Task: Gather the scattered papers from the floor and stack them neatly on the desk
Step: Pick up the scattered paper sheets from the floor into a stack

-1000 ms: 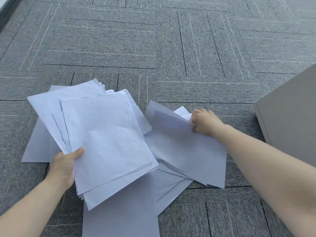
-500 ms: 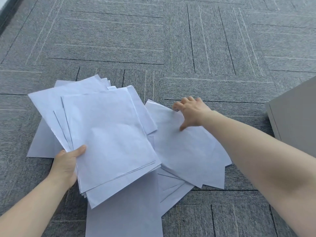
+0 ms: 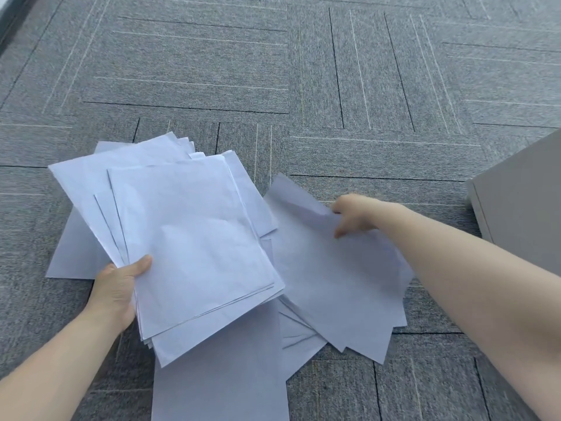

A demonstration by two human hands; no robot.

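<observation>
Since half a second ago the right hand (image 3: 353, 215) has gone from lying flat on the loose sheets to pinching the far edge of the top sheet (image 3: 331, 268), whose far-left corner now stands up off the floor; the hand is blurred, so I cannot tell exactly how the fingers close, but the grip is clenched on that sheet. On the left, the left hand (image 3: 117, 291) has stayed where it was, its grip grasping the gathered stack (image 3: 194, 238) by the near-left corner, thumb on top, the stack fanned and tilted above the floor. More scattered papers (image 3: 218, 384) lie on the grey carpet (image 3: 273, 71) beneath and around both, one long sheet reaching toward the near edge, another poking out to the left under the stack. A pale grey cabinet (image 3: 522, 208) sits at the right edge, well apart from the papers.
</observation>
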